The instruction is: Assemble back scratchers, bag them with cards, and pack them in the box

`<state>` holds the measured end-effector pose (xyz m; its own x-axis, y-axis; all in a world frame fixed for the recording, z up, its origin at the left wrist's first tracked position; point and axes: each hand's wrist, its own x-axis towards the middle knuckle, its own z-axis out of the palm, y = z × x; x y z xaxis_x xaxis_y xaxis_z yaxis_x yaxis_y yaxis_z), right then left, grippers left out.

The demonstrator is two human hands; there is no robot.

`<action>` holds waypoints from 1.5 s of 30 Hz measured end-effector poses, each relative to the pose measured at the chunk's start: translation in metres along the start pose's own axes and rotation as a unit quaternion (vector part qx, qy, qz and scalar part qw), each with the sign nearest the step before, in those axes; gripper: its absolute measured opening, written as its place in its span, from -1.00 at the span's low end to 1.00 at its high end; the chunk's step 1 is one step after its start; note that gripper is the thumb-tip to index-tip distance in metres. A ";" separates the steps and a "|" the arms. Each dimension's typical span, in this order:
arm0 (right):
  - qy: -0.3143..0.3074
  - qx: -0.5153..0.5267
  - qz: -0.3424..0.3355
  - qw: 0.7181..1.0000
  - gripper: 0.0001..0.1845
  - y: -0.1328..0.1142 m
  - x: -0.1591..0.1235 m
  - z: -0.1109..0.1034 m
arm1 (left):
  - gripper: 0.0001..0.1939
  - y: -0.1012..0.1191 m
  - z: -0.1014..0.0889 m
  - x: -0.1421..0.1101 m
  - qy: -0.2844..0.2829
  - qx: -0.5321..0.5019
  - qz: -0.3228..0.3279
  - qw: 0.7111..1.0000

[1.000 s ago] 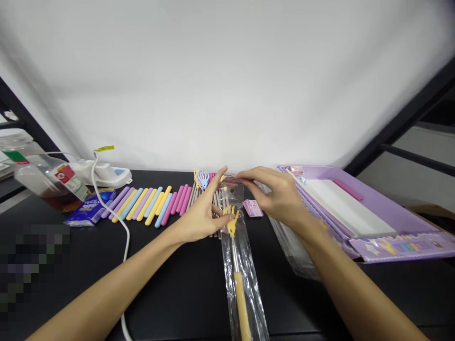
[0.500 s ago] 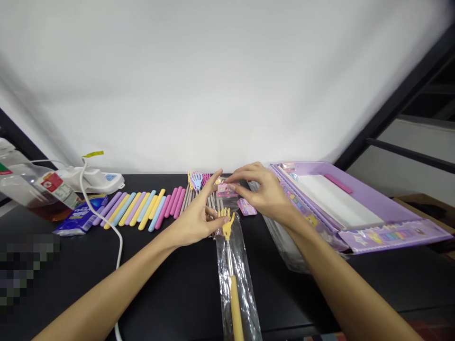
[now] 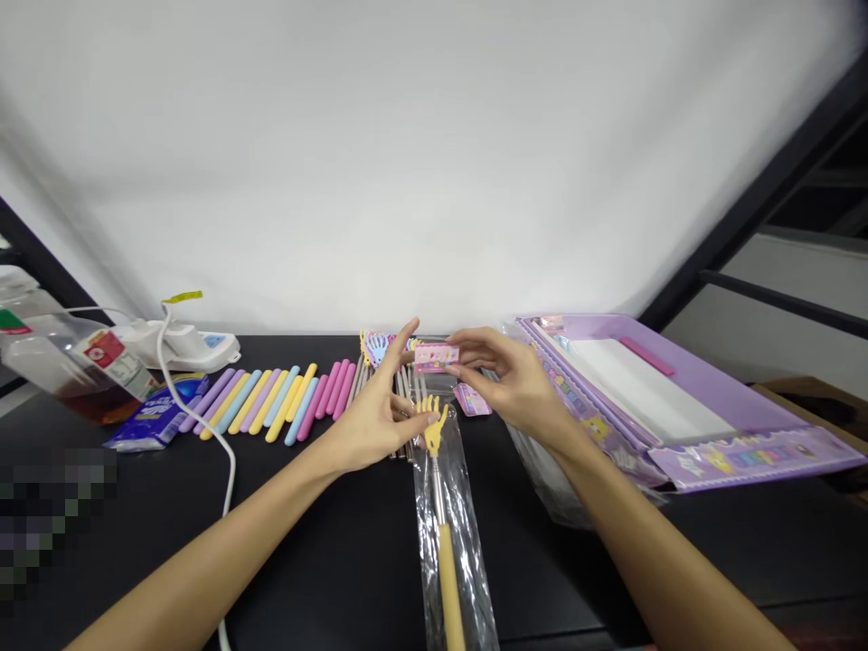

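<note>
A yellow back scratcher (image 3: 448, 579) with a hand-shaped head lies lengthwise inside a clear plastic sleeve (image 3: 478, 579). My left hand (image 3: 372, 420) pinches the sleeve at the scratcher's head, thumb in front, with the index finger raised. My right hand (image 3: 519, 384) grips a small pink printed card (image 3: 436, 357) by its right end, just above the sleeve's top part. The card's left edge is close to my left fingers; whether they touch I cannot tell. Under my right hand, a small stack of similar cards (image 3: 473, 400) rests on the black table.
Left of my hands lie several purple, yellow, blue and pink handles (image 3: 271, 398), and scratcher heads on metal rods (image 3: 376, 346). A purple box (image 3: 732, 380) stands at right beside clear plastic bags (image 3: 549, 479). Further left are a white cable (image 3: 229, 479), power strip (image 3: 221, 348), blue packet (image 3: 153, 416) and bottle (image 3: 68, 353).
My right hand has turned the pink card from nearly edge-on to face me, above the sleeve. My left hand keeps its pinch on the sleeve. The view has shifted slightly.
</note>
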<state>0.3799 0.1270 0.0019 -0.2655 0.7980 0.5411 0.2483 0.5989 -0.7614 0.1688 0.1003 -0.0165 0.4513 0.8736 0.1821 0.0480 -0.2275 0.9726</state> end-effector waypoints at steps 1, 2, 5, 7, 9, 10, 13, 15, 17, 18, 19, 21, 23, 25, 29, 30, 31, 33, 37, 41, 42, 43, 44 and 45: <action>0.003 0.006 0.002 1.000 -0.75 0.001 0.000 0.000 | 0.14 0.001 0.000 0.000 0.003 0.000 0.001 1.000; 0.006 0.012 0.005 1.000 -0.76 0.001 0.000 0.000 | 0.15 0.001 0.000 0.000 0.007 0.001 0.003 1.000; 0.010 0.025 0.014 1.000 -0.73 0.002 -0.001 0.000 | 0.17 0.002 0.001 -0.001 0.013 0.001 0.003 1.000; 0.009 0.029 0.016 0.999 -0.69 0.002 -0.001 0.001 | 0.16 0.002 0.001 -0.002 0.009 0.000 0.000 1.000; 0.007 0.027 0.016 0.999 -0.72 0.001 -0.001 0.001 | 0.14 0.001 0.001 -0.001 0.010 0.000 0.000 1.000; 0.007 0.025 0.016 1.000 -0.76 0.000 -0.001 0.001 | 0.12 0.000 0.001 -0.001 0.011 -0.001 0.001 1.000; 0.004 0.015 0.013 1.000 -0.89 -0.003 -0.002 0.001 | 0.12 0.000 0.000 -0.001 0.012 -0.007 0.007 1.000; -0.008 0.008 0.017 1.000 -0.89 -0.005 -0.002 0.002 | 0.14 0.001 0.000 -0.001 0.009 -0.010 0.009 1.000; -0.029 0.008 0.031 0.999 -0.81 -0.005 -0.002 0.003 | 0.13 0.001 0.000 -0.001 0.010 -0.011 0.010 1.000; -0.039 0.012 0.040 0.998 -0.76 -0.005 -0.003 0.003 | 0.13 0.001 0.000 -0.001 0.013 -0.010 0.009 1.000; -0.046 0.018 0.050 0.998 -0.74 -0.004 -0.003 0.004 | 0.12 0.001 0.000 -0.001 0.015 -0.008 0.007 1.000; -0.042 0.027 0.063 0.997 -0.77 -0.003 -0.004 0.006 | 0.12 0.000 0.000 -0.001 0.015 -0.005 0.003 1.000; -0.025 0.031 0.066 0.997 -0.76 -0.001 -0.004 0.007 | 0.12 0.000 0.000 -0.001 0.017 -0.006 0.003 1.000; -0.017 0.032 0.060 0.998 -0.74 -0.001 -0.004 0.008 | 0.13 -0.001 0.001 0.000 0.022 -0.008 0.004 1.000; -0.028 0.024 0.019 0.999 -0.85 -0.006 -0.003 0.005 | 0.16 -0.001 0.001 0.000 0.019 -0.007 0.000 1.000; -0.029 0.021 0.006 0.999 -0.88 -0.008 -0.003 0.003 | 0.16 -0.001 0.001 0.000 0.018 -0.007 -0.003 1.000; -0.028 0.021 -0.003 0.999 -0.90 -0.010 -0.004 0.002 | 0.17 0.000 0.001 0.000 0.020 -0.006 -0.005 1.000; -0.018 0.043 -0.001 0.999 -0.86 -0.012 -0.004 0.000 | 0.18 0.000 0.001 0.000 0.028 -0.003 -0.008 1.000; 0.019 0.100 0.032 0.994 -0.74 -0.011 -0.004 0.001 | 0.19 0.001 0.001 0.000 0.034 0.010 -0.015 0.999; 0.032 0.067 0.043 0.996 -0.70 -0.005 -0.002 0.004 | 0.16 0.001 0.002 -0.001 0.020 0.007 -0.018 1.000; 0.034 0.061 0.043 0.997 -0.71 -0.003 -0.002 0.004 | 0.16 0.001 0.002 -0.002 0.017 0.004 -0.016 1.000; 0.037 0.057 0.041 0.997 -0.72 -0.002 -0.001 0.004 | 0.16 0.001 0.002 -0.002 0.015 0.000 -0.016 1.000; 0.040 0.053 0.040 0.997 -0.73 -0.001 -0.001 0.005 | 0.17 0.001 0.002 -0.002 0.014 -0.002 -0.017 1.000; 0.042 0.048 0.037 0.997 -0.74 -0.001 -0.002 0.005 | 0.17 0.001 0.003 -0.002 0.015 -0.004 -0.019 1.000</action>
<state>0.3759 0.1250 -0.0001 -0.1695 0.8454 0.5065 0.1731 0.5314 -0.8292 0.1704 0.0974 -0.0158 0.4216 0.8944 0.1495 0.0573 -0.1909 0.9799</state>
